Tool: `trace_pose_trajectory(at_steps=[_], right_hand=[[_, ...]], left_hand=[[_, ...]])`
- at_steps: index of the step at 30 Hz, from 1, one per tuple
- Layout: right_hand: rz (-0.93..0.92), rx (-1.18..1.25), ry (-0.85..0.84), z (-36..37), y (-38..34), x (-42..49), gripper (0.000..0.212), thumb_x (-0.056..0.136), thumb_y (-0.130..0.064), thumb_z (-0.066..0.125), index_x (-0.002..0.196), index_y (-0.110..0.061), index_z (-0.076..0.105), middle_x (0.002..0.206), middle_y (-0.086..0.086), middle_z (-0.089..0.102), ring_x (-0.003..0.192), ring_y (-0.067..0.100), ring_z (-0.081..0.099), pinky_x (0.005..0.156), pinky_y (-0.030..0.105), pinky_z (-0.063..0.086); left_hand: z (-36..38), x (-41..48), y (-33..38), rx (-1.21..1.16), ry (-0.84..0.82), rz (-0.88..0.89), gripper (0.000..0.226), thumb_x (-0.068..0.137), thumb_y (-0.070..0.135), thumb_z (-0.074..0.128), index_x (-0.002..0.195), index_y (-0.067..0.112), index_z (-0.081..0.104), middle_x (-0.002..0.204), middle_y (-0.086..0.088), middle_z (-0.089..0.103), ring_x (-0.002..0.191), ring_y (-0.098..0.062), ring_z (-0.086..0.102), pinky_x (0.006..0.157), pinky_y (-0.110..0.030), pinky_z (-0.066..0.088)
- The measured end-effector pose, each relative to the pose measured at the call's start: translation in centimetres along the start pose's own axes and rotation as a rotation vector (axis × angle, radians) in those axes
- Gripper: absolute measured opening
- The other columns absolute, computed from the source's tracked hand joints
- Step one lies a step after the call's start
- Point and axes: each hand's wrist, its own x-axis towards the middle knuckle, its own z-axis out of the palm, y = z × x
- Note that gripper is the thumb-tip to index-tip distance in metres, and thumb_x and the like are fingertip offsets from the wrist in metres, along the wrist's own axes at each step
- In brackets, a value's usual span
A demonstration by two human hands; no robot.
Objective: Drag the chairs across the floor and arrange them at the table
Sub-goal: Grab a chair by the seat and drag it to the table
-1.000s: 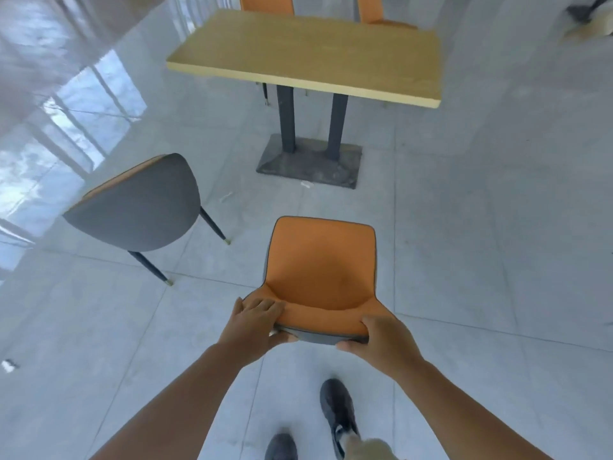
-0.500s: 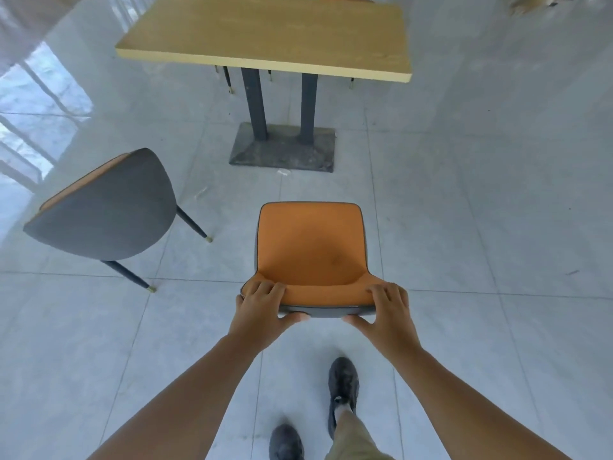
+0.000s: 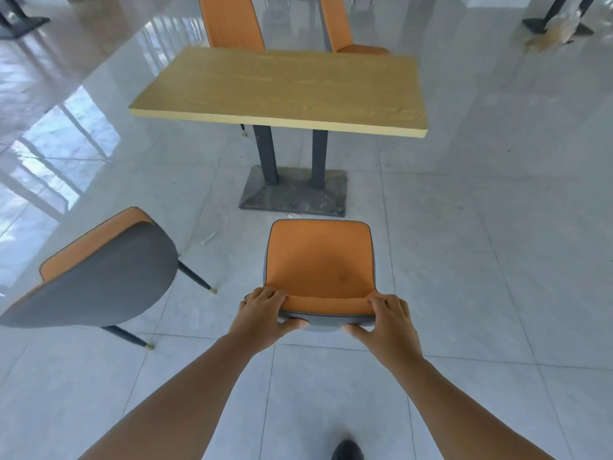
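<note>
1. Firmly, the left hand (image 3: 265, 310) and right hand (image 3: 389, 318) clamp the top edge of the orange chair's (image 3: 320, 260) backrest.
2. Bare tile floor (image 3: 464, 260) separates it from the bench (image 3: 282, 88).
3. Left of it, a grey-backed chair (image 3: 99, 277) stands near.

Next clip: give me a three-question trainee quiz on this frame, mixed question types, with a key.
1. True or false: both hands grip the top of the held chair's backrest.
2. How many chairs stand at the table's far side?
3. The spare chair stands on which side of the held one? A left, B right.

Key: 1 true, left hand and right hand both hold it. 2 two, the far left chair and the far right chair. 3 A.
</note>
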Motion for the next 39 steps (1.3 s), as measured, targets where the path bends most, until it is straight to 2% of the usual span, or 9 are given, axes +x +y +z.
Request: trace_pose_trajectory(at_steps=[6, 12, 17, 27, 33, 39], right_hand=[[0.021, -0.022, -0.001, -0.8, -1.1, 7.3, 0.072, 0.073, -0.072, 0.065, 0.126, -0.025, 0.052, 0.132, -0.008, 0.047, 0.13, 0.016, 0.036, 0.084, 0.033, 0.054], [0.055, -0.074, -0.024, -1.6, -3.3, 14.7, 0.077, 0.073, -0.076, 0.061, 0.131, -0.026, 0.051, 0.133, -0.006, 0.05, 0.128, 0.019, 0.042, 0.095, 0.041, 0.051], [0.113, -0.012, -0.055, -2.2, -4.5, 20.1, 0.079, 0.071, -0.075, 0.066, 0.131, -0.024, 0.051, 0.135, -0.003, 0.052, 0.128, 0.021, 0.043, 0.101, 0.042, 0.048], [0.14, 0.004, -0.042, -3.8, -4.1, 27.8, 0.079, 0.068, -0.073, 0.07, 0.126, -0.022, 0.054, 0.13, -0.004, 0.056, 0.124, 0.021, 0.046, 0.098, 0.04, 0.048], [0.106, 0.003, -0.061, -4.3, -4.2, 30.7, 0.074, 0.068, -0.072, 0.069, 0.121, -0.022, 0.057, 0.127, -0.004, 0.058, 0.121, 0.021, 0.047, 0.102, 0.038, 0.044], [0.113, -0.002, -0.064, -5.2, -3.7, 33.1, 0.073, 0.067, -0.071, 0.072, 0.115, -0.018, 0.06, 0.122, -0.001, 0.059, 0.117, 0.023, 0.049, 0.099, 0.038, 0.044]], left_hand=[[-2.4, 7.7, -1.5, 0.006, -0.041, 0.033, 0.07, 0.077, 0.079, 0.049, 0.124, 0.028, 0.053, 0.13, 0.008, 0.057, 0.126, -0.02, 0.046, 0.103, -0.046, 0.043], [-5.2, 15.6, -3.8, 0.01, -0.049, 0.084, 0.066, 0.079, 0.077, 0.051, 0.12, 0.026, 0.053, 0.129, 0.006, 0.056, 0.127, -0.022, 0.045, 0.102, -0.049, 0.044], [-7.1, 21.2, -4.9, 0.032, -0.064, 0.106, 0.066, 0.079, 0.079, 0.049, 0.12, 0.027, 0.053, 0.128, 0.006, 0.056, 0.128, -0.022, 0.043, 0.101, -0.049, 0.042], [-8.9, 29.4, -4.9, 0.038, -0.056, 0.114, 0.069, 0.075, 0.085, 0.044, 0.112, 0.028, 0.053, 0.124, 0.009, 0.056, 0.125, -0.022, 0.043, 0.097, -0.047, 0.043], [-9.8, 32.2, -5.3, 0.053, -0.05, 0.125, 0.076, 0.074, 0.086, 0.044, 0.12, 0.026, 0.053, 0.126, 0.007, 0.057, 0.127, -0.02, 0.043, 0.1, -0.046, 0.043], [-10.1, 34.1, -4.7, 0.036, -0.026, 0.114, 0.074, 0.073, 0.085, 0.044, 0.117, 0.026, 0.054, 0.124, 0.007, 0.058, 0.124, -0.02, 0.044, 0.096, -0.045, 0.042]])
